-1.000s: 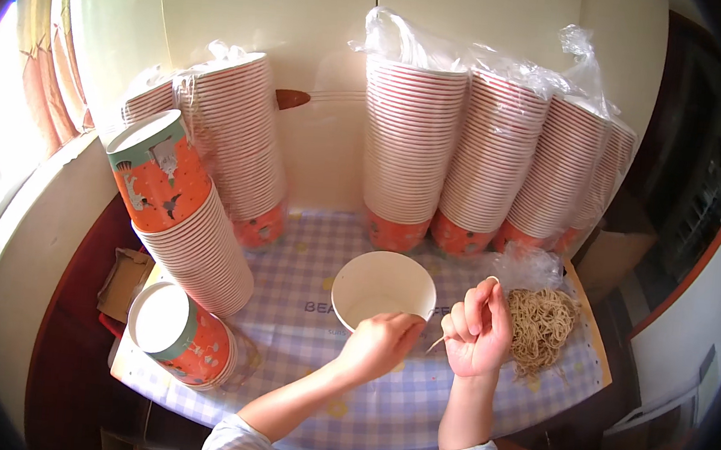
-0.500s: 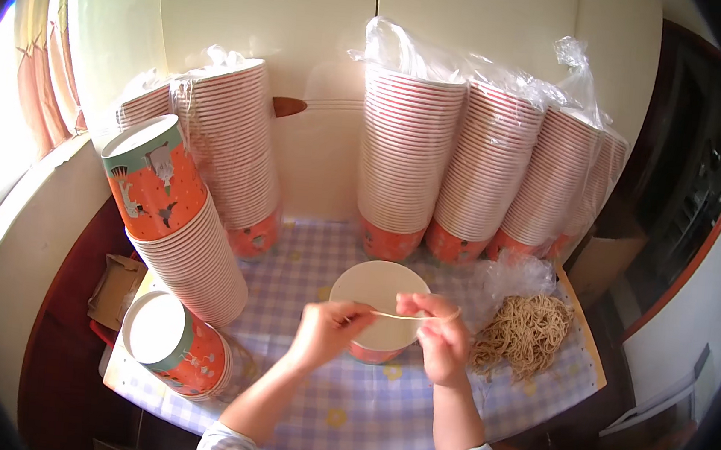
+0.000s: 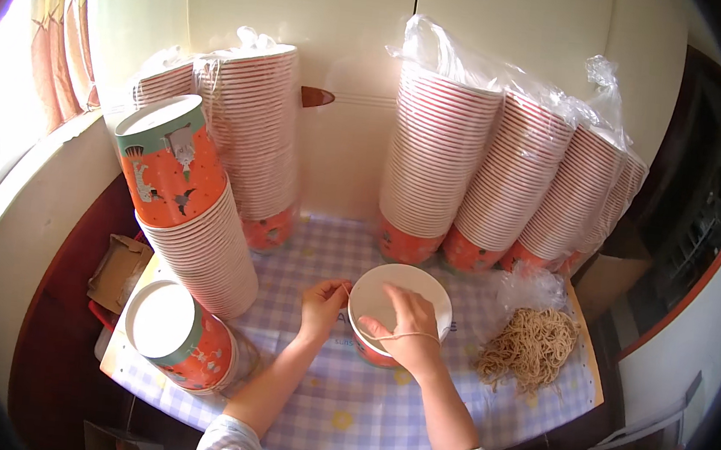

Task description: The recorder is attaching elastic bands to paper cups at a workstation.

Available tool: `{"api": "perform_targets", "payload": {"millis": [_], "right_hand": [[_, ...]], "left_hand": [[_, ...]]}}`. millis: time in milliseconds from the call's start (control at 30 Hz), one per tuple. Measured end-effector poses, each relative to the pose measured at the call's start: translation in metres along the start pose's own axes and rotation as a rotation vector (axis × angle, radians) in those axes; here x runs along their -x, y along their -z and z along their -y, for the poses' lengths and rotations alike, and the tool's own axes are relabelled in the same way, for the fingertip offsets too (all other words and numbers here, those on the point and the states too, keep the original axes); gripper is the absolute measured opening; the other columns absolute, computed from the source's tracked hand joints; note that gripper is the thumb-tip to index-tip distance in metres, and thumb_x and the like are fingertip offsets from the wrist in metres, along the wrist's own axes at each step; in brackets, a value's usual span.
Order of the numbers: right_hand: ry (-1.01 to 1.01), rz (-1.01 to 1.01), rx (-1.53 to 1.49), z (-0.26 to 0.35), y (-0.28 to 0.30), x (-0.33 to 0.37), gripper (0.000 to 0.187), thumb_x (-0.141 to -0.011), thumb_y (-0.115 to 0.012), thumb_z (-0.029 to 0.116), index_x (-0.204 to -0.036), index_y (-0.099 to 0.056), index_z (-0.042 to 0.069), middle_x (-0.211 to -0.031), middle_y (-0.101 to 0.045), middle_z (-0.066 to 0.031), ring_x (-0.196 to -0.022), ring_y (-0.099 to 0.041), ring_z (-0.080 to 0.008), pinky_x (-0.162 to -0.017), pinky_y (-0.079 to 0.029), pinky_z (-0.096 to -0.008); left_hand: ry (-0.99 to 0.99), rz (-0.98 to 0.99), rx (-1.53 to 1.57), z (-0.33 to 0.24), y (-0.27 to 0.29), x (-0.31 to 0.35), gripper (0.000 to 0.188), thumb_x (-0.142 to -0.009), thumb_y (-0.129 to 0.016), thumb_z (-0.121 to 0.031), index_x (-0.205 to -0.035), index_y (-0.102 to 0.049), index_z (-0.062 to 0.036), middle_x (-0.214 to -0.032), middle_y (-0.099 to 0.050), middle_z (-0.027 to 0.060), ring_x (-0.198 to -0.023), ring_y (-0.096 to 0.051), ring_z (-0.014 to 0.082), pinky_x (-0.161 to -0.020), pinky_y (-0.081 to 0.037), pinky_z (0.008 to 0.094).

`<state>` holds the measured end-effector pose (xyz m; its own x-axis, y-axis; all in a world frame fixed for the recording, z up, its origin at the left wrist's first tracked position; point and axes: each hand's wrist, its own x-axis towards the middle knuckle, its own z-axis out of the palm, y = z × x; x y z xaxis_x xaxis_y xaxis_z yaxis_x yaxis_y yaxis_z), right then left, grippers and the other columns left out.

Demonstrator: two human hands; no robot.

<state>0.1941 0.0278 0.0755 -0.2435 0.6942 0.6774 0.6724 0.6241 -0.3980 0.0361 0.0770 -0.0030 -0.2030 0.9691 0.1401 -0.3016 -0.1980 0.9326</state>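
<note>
In front of me a paper tub (image 3: 381,287) stands with its white round mouth facing up and an orange outside below the rim. My left hand (image 3: 323,309) is at the tub's left rim, its fingertips pinched on a thin tan rubber band (image 3: 385,338). The band runs along the tub's near left edge and across my right hand near the wrist. My right hand (image 3: 409,322) hangs over the mouth with thumb and fingers apart. A tangled pile of similar tan bands (image 3: 530,347) lies to the right on the cloth.
Tall nested tub stacks in clear plastic (image 3: 434,163) line the back right, with another wrapped stack (image 3: 253,130) back left. An unwrapped stack (image 3: 204,246) leans at left, beside a shorter stack (image 3: 204,348). Crumpled plastic (image 3: 531,287) sits behind the bands. The checked tablecloth (image 3: 308,426) covers the table.
My hands have gone from stretching the band above the tub to its rim. The left hand moved down to the left edge; the right lowered over the mouth, fingers spreading. The view has shifted slightly.
</note>
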Motion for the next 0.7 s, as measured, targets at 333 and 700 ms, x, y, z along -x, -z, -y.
{"api": "perform_targets", "payload": {"millis": [333, 700], "right_hand": [[-0.316, 0.197, -0.438, -0.021, 0.01, 0.008, 0.05, -0.089, -0.056, 0.027, -0.125, -0.038, -0.003, -0.103, -0.061, -0.0165, -0.092, -0.062, -0.0247, -0.079, -0.048, -0.032], [-0.479, 0.207, -0.324, -0.019, 0.028, 0.007, 0.052, -0.092, -0.041, 0.045, -0.124, -0.043, 0.004, -0.09, -0.064, -0.0184, -0.087, -0.062, -0.0299, -0.077, -0.046, -0.0362]], "left_hand": [[-0.319, 0.083, -0.302, -0.029, -0.034, 0.048, 0.013, -0.085, -0.058, -0.005, -0.096, -0.062, -0.0007, -0.08, -0.067, 0.0067, -0.072, -0.063, 0.0082, -0.064, -0.05, 0.0227], [-0.401, 0.203, -0.424, -0.032, -0.044, 0.074, 0.012, -0.082, -0.059, -0.002, -0.094, -0.061, -0.0018, -0.077, -0.066, 0.0085, -0.071, -0.065, 0.0129, -0.061, -0.05, 0.0238]]}}
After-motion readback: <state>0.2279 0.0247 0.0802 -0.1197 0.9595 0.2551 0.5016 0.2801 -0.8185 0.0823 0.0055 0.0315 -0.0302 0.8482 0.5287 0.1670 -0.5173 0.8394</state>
